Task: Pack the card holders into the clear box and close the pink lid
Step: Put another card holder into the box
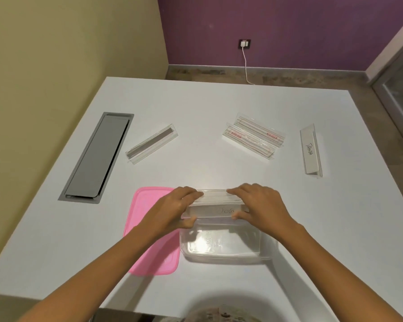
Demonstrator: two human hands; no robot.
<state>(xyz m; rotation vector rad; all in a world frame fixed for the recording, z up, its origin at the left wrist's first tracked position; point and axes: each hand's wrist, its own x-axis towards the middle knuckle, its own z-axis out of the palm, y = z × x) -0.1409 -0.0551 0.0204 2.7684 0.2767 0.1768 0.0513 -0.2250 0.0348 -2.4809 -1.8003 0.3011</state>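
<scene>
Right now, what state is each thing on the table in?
Clear box: open, nothing lying inside yet.
Pink lid: off, flat beside the box.
Handwritten card holder: held by left hand and right hand over the box.
PANDA card holder: unpacked.
Dark-strip card holder: unpacked.
Red-printed card holders: unpacked, touching.

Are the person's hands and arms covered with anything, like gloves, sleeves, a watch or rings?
No. Both the left hand and the right hand are bare, with no gloves. The forearms are uncovered as far as the picture shows, so no sleeve reaches into view. No watch, bracelet or ring is visible on either wrist or on the fingers that show, and there are no markings or cables on them.
</scene>
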